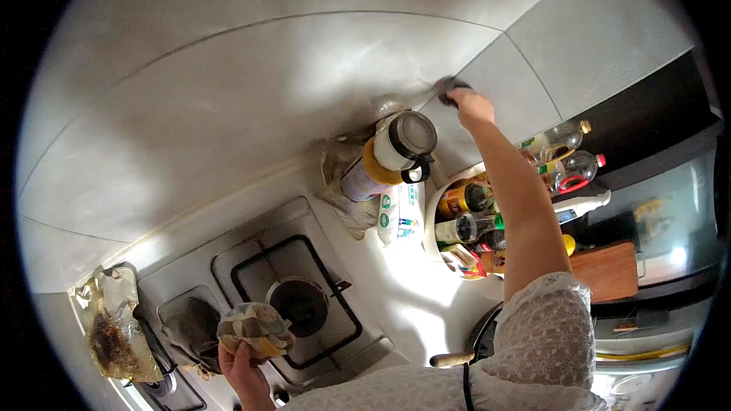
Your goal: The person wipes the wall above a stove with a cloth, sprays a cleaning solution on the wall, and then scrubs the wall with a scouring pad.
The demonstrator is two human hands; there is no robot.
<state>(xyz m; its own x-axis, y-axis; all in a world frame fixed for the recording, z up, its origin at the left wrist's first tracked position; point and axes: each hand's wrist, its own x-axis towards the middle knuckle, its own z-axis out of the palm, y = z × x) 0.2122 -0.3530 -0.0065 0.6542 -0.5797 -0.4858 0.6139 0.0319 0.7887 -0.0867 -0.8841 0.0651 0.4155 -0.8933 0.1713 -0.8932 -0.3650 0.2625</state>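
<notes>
My right hand (475, 108) is raised at the far wall corner, shut on a dark scrubbing pad (452, 90) pressed against the tiled wall (497, 77); the pad is blurred. Low on the left, my left hand (244, 374) grips a round patterned cloth-like item (254, 331) above the gas stove (342, 348), beside its black burner (298, 305). Between the hands, against the wall, a white container with a dark lid (414, 134) stands by a yellow-topped canister (371, 174).
A pack of wipes (401, 214) lies beside a white bin of bottles (431, 228). Oil bottles (577, 174), a spray bottle (582, 205) and a wooden cutting board (605, 271) are at the right. Stained foil (120, 325) is at far left; a wooden handle (451, 359) shows near my body.
</notes>
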